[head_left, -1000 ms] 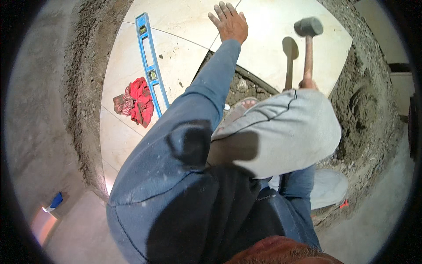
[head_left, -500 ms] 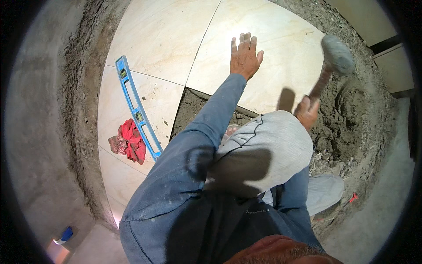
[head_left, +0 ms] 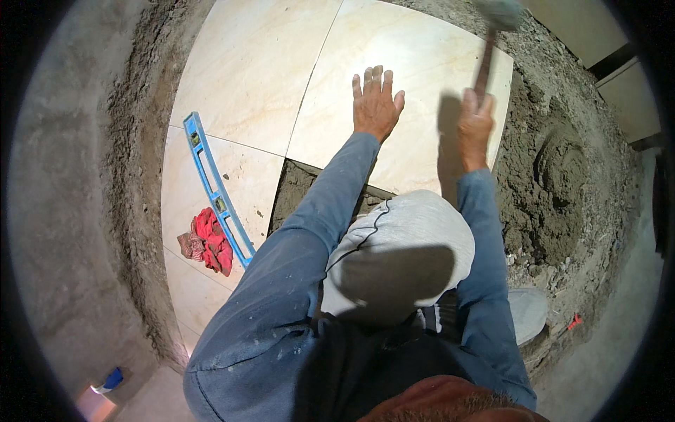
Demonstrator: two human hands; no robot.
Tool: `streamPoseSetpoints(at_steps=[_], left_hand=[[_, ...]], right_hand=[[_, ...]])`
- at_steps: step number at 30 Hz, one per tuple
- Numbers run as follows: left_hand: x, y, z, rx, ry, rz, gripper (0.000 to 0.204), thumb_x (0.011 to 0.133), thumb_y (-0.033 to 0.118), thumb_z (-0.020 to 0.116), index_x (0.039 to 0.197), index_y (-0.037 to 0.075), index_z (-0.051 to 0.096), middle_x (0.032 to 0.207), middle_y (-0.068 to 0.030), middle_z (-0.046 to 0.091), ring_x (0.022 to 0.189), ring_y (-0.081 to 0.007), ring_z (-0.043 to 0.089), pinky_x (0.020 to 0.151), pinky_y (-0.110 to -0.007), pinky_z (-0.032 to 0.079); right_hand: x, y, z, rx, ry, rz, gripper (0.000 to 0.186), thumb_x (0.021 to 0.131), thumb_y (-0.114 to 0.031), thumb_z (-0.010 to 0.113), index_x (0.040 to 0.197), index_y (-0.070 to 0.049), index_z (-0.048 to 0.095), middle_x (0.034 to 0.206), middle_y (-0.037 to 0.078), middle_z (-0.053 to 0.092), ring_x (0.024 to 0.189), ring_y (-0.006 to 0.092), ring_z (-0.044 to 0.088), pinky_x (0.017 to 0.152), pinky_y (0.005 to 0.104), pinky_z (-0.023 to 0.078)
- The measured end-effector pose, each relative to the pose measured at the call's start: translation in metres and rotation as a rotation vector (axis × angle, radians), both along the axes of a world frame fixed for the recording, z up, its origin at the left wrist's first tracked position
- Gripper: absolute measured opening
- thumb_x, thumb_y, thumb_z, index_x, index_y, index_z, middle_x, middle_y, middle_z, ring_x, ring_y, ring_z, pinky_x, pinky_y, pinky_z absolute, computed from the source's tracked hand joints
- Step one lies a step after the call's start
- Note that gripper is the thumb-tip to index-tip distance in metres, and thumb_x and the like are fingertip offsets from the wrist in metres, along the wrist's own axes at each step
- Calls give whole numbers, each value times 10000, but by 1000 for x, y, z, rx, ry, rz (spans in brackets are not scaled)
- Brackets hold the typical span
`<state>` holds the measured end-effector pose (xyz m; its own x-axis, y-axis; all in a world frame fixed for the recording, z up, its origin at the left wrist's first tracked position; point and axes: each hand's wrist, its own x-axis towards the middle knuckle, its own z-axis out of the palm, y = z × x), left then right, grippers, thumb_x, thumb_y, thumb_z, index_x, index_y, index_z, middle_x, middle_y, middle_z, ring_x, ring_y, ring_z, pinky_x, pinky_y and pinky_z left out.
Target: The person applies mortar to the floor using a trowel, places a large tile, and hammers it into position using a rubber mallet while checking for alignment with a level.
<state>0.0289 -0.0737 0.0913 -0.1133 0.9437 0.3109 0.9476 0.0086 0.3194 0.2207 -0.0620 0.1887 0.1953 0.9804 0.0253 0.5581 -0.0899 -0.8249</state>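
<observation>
My left hand (head_left: 377, 105) lies flat on a large cream marbled floor tile (head_left: 415, 49), palm down with the fingers stretched out. My right hand (head_left: 477, 130) is closed round the handle of a mallet (head_left: 500, 13) and holds it up at the tile's right side. The mallet's grey head is smeared by motion and reaches the top edge of the view. A dark shadow of the arm and mallet falls on the tile. Below this tile, partly hidden by my left arm, a gap shows grey mortar (head_left: 294, 184).
A blue spirit level (head_left: 209, 171) lies on the tiles at the left, beside a crumpled red cloth (head_left: 212, 243). Wet mortar (head_left: 548, 190) is heaped right of the tile. Rough dirt (head_left: 130, 176) borders the tiles on the left. A small red object (head_left: 575, 321) lies at lower right.
My right hand has swung the mallet forward, up and slightly left, away from beside my knee. My left hand stays flat on the tile; the whole view has shifted a little.
</observation>
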Motion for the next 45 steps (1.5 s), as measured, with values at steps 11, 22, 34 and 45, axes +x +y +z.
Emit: streamPoseSetpoints(at_steps=[11, 22, 34, 45], left_hand=[[-5, -6, -4, 21, 15, 25, 538, 979, 352, 605, 1410, 48, 496, 1500, -182, 479, 1445, -354, 383, 1208, -599, 251], [-2, 3, -21, 28, 45, 4, 517, 1001, 382, 576, 1405, 60, 542, 1535, -175, 468, 1469, -340, 360, 1224, -581, 218], [7, 1, -2, -7, 66, -49, 508, 1015, 347, 550, 1432, 64, 482, 1517, -170, 467, 1469, -337, 356, 1214, -603, 234], [0, -5, -2, -5, 31, -13, 502, 1017, 347, 548, 1429, 64, 497, 1533, -165, 461, 1477, -329, 350, 1227, -585, 215]], right_hand=[[6, 0, 52, 165, 36, 43, 495, 1063, -479, 521, 1027, 14, 559, 774, 106, 633, 718, 209, 657, 644, 380, 538], [29, -5, 47, 273, 16, 69, 479, 1050, -511, 552, 925, -49, 550, 609, 3, 508, 522, 150, 535, 446, 327, 431], [-2, -70, -16, -19, -69, 104, 431, 1004, -390, 645, 997, 18, 508, 766, 284, 685, 721, 458, 713, 583, 512, 545], [12, -85, 47, 87, 52, 74, 370, 992, -364, 660, 1038, -14, 548, 780, 263, 682, 741, 432, 710, 641, 484, 549]])
